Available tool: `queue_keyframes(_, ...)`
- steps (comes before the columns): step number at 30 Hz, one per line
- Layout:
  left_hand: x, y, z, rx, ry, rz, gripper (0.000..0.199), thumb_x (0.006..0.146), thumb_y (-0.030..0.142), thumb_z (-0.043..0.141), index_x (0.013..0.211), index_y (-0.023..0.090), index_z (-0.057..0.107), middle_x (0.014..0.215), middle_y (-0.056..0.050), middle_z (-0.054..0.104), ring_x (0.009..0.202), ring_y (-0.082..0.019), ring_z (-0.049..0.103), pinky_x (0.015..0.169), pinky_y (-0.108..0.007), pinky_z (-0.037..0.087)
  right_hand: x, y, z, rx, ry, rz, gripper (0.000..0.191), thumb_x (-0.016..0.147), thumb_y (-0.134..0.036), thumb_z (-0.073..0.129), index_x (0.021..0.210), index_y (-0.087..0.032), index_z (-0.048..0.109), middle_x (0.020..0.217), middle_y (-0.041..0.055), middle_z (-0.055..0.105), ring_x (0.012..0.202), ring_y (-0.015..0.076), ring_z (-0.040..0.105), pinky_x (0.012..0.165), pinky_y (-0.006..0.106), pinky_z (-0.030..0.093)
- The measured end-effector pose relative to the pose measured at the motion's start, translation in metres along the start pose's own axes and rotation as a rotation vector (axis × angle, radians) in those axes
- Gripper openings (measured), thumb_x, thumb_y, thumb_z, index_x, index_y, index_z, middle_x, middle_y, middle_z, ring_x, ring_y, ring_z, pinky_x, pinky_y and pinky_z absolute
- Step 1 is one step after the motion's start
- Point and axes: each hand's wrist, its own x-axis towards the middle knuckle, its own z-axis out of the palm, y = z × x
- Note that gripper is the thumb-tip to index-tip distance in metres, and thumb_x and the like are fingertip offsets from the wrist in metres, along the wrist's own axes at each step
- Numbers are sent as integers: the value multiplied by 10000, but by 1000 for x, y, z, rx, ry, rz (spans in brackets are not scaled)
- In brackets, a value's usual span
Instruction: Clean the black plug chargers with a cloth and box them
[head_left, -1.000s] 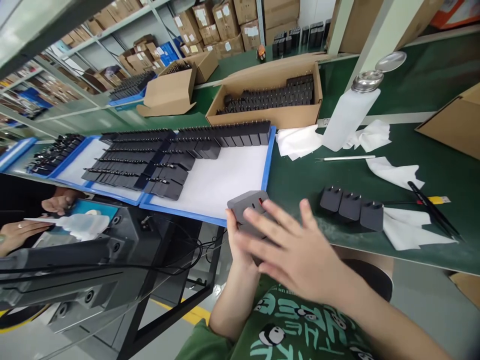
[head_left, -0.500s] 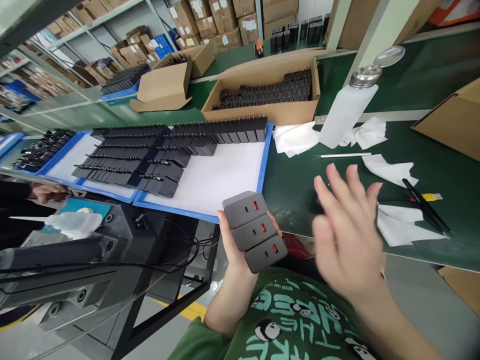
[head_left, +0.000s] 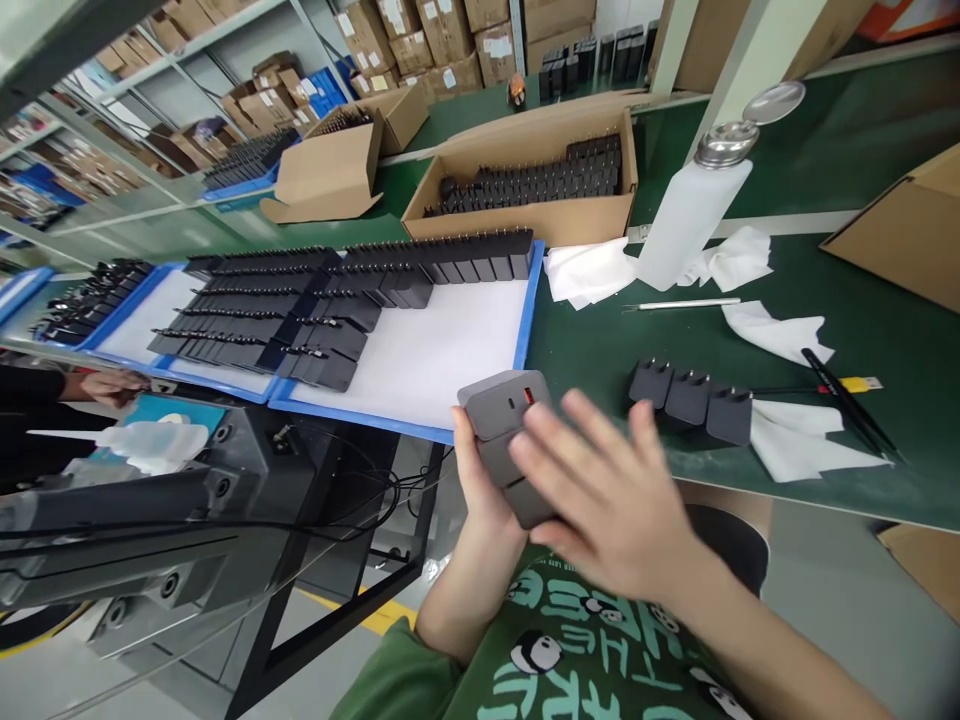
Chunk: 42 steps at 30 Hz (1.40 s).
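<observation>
Off the tray, near its front right corner, our left hand grasps grey chargers, ports apparently turned up to face us. Our right hand, empty, spreads its fingers over them; whether they touch, we cannot tell. Right of the tray, dark chargers stand prongs-up, probably for steadiness. Our shirt partly reads "THE"; beyond the tray, labels on boxes are illegible.

A dark green panda-print fabric shirt bore "THE" in pale green capitals; white paper labels on stacked brown cardboard boxes were too small to read.
</observation>
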Motion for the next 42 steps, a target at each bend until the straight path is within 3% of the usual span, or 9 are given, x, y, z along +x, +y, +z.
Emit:
queue_keyframes(4, 1, 0, 1, 10, -115, 58, 667, 726, 829, 593, 879, 191, 715, 676, -34, 640, 582, -167, 582, 548, -293, 505, -2, 6, -8, -67, 137, 305, 552, 1043, -408, 307, 1559, -226, 379, 1462, 102, 573, 1446, 321, 442, 1268, 626, 61)
queue_keyframes(8, 4, -4, -2, 26, -122, 87, 606, 714, 818, 615, 886, 244, 709, 720, -27, 642, 681, -190, 607, 710, -352, 560, -3, 1, -3, -60, -74, -49, 625, 1011, -560, 377, 1585, -325, 296, 1589, -8, 423, 1566, 267, 194, 1295, 535, 12)
queue_keyframes(14, 8, -2, 1, 0, -144, 135, 673, 621, 836, 676, 862, 209, 710, 659, -18, 601, 555, -142, 543, 484, -262, 481, -12, 19, -13, -64, -61, 281, 596, 1047, -470, 301, 1545, -153, 382, 1553, 166, 454, 1546, 351, 229, 1242, 661, 90)
queue_keyframes(18, 2, -7, 6, -13, -95, 86, 623, 686, 805, 668, 875, 213, 718, 745, -26, 661, 652, -155, 627, 616, -282, 561, -11, 4, -8, -34, -108, -6, 668, 1026, -562, 300, 1581, -190, 302, 1652, 89, 289, 1587, 267, 26, 1288, 550, 30)
queue_keyframes(20, 0, -7, 6, -9, -93, 107, 603, 669, 781, 706, 894, 221, 724, 774, -22, 679, 689, -157, 649, 650, -272, 567, -13, 7, -4, -74, -166, -31, 647, 1024, -569, 330, 1569, -219, 331, 1607, 63, 392, 1586, 262, 69, 1286, 566, 24)
queue_keyframes(24, 1, -3, -4, 145, -171, 336, 676, 668, 830, 658, 959, 223, 724, 703, -16, 628, 583, -154, 582, 536, -273, 521, -23, 30, -20, -69, -149, 368, 661, 1013, -523, 431, 1579, -201, 311, 1600, 145, 387, 1547, 391, 200, 1197, 726, 186)
queue_keyframes(28, 3, -4, -12, 425, -194, 640, 541, 682, 634, 815, 1042, 239, 730, 823, -29, 665, 693, -161, 626, 625, -253, 523, -22, 24, -47, 248, -97, 398, 849, 953, -609, 517, 1614, -187, 192, 1651, 131, 283, 1524, 304, 302, 1207, 482, 383)
queue_keyframes(34, 1, -8, -7, 526, -350, 682, 673, 562, 585, 908, 1092, 200, 756, 937, -86, 708, 810, -229, 683, 734, -318, 553, -12, 5, -39, 474, -172, 422, 865, 890, -508, 685, 1595, -309, 224, 1545, 88, 452, 1401, 223, 485, 1074, 322, 528)
queue_keyframes(42, -3, -7, -8, 622, -431, 790, 1031, 318, 581, 949, 1252, 241, 677, 933, -86, 731, 773, -237, 697, 726, -317, 551, -18, 11, -21, 1150, 244, 798, 481, 1019, -508, 393, 1390, -250, 555, 1180, 116, 720, 951, 220, 740, 762, 316, 632)
